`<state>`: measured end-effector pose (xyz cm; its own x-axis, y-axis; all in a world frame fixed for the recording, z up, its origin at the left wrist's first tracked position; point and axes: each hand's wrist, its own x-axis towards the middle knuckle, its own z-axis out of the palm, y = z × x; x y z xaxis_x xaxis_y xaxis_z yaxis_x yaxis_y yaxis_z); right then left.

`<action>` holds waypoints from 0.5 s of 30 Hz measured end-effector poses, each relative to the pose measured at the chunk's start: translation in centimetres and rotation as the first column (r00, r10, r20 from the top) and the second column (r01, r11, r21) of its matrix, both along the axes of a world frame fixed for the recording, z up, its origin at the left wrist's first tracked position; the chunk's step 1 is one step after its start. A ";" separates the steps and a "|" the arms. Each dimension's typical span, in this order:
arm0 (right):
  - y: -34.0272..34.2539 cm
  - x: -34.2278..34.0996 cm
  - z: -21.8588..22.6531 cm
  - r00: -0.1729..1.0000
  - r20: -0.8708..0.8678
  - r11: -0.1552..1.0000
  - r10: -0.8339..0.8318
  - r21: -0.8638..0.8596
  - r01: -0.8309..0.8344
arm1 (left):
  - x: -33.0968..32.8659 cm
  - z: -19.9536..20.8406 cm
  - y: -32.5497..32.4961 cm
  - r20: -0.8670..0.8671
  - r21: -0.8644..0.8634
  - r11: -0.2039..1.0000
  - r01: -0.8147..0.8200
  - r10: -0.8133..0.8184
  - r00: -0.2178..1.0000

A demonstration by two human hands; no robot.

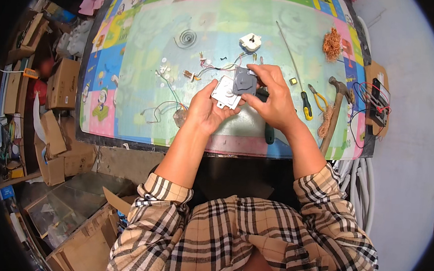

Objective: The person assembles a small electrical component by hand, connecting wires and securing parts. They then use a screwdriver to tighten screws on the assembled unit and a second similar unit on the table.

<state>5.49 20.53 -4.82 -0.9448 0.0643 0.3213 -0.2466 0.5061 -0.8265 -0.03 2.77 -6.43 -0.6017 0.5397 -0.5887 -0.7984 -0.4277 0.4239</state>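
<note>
patterned table (148, 37) below; left hand (206, 106) cradles the white plate (224, 92); right hand (276, 97) pinches the dark plate (244, 81), overlapping it; best keep both level

layout about the hammer (334, 115) on the table (128, 131): leftward, pliers (318, 95), screwdriver (306, 105), then upper plate (244, 81) in right hand (275, 95), lower plate (224, 93) in left hand (205, 105); rightward, multimeter (380, 100); behind it, wire tangle (332, 45).

Tan plaid shirt (206, 229) with black-and-white checks and folded-back sleeves (159, 194)
</note>
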 end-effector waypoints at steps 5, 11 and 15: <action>0.3 0.0 -0.6 0.977 0.204 0.993 0.057 -0.115 -0.033 | 0.3 -0.2 0.2 -0.014 0.030 1.000 0.008 -0.007 1.000; 0.3 -0.1 -1.8 0.981 0.186 0.997 0.056 -0.053 -0.047 | 0.8 -0.1 0.8 -0.031 -0.044 0.999 -0.024 0.023 0.999; -0.2 0.1 -0.8 0.963 0.265 0.988 0.041 -0.154 0.000 | 1.0 -0.1 1.0 -0.065 -0.087 0.995 -0.042 0.036 0.997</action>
<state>5.57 20.29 -5.61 -0.9963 0.0727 0.0454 -0.0156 0.3671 -0.9301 0.95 3.74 -6.49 -0.6590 0.4629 -0.5928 -0.7521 -0.4165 0.5108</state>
